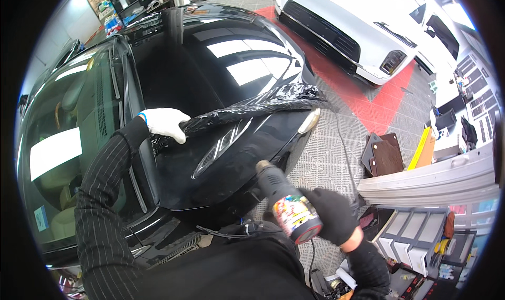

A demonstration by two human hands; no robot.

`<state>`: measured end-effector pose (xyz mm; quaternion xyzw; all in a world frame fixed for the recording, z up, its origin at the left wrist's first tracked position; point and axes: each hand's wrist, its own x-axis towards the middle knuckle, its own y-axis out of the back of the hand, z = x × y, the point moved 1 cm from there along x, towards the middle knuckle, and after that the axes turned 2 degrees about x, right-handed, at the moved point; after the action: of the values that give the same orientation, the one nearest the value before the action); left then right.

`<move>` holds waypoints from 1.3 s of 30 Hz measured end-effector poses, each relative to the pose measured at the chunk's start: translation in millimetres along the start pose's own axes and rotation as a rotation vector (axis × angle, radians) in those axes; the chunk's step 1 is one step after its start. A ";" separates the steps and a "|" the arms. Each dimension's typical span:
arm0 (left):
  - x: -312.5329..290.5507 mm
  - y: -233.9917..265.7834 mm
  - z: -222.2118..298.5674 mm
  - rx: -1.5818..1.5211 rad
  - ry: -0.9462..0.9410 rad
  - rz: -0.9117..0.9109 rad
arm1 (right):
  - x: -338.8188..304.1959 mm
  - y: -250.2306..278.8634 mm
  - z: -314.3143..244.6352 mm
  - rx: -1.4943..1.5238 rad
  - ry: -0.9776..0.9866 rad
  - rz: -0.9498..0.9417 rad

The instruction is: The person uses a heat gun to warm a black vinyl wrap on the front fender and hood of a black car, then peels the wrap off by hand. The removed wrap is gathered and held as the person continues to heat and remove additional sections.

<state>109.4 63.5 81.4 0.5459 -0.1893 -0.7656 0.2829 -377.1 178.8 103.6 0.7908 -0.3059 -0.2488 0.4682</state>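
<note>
My left hand (pixel 166 123), in a white glove, is closed on the near end of a bunched, glossy black film (pixel 236 110). That film runs as a crumpled roll across the black car hood (pixel 176 76) to its front corner by the headlight (pixel 309 121). In my right hand (pixel 331 216), black-gloved, is a heat gun (pixel 288 202) with a colourful sticker. Its nozzle (pixel 262 165) points toward the near side of the hood, apart from the film. Between nozzle and film lies a slanted hood vent (pixel 221 148).
The car's windshield (pixel 73 116) and wipers lie to the left. A white vehicle (pixel 342 21) stands beyond, over red floor markings (pixel 368 102). At right are dark brown panels (pixel 385 155), a light-coloured ledge (pixel 431 179) and a storage organiser (pixel 413 231). A cord (pixel 347 147) trails along the tiled floor.
</note>
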 end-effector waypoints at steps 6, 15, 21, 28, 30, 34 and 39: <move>-16.8 -12.5 -23.0 -0.029 -0.039 0.103 | -2.6 112.6 52.9 -0.145 0.139 0.129; -50.5 -60.1 -62.7 -0.288 -0.078 0.388 | 47.4 256.8 35.3 -0.084 0.253 0.260; -57.3 -72.4 -46.5 -0.301 -0.106 0.578 | 110.9 328.1 8.4 -0.386 0.198 0.332; -67.1 -94.4 -49.2 -0.454 -0.144 0.651 | 110.7 320.2 -57.4 -0.094 0.061 0.547; -64.0 -99.6 -48.3 -0.417 -0.158 0.736 | 100.2 287.5 -61.4 0.482 0.152 0.466; -50.8 -105.5 -48.1 -0.269 -0.189 0.874 | 57.8 179.1 -42.5 0.023 0.265 0.464; -41.2 -108.3 -67.1 -0.179 -0.069 0.858 | 38.3 8.8 -59.0 0.099 0.469 0.165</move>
<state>158.2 174.4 24.3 0.3652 -0.3410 -0.6099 0.6151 -312.8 182.7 133.2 0.8211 -0.2642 -0.0043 0.5059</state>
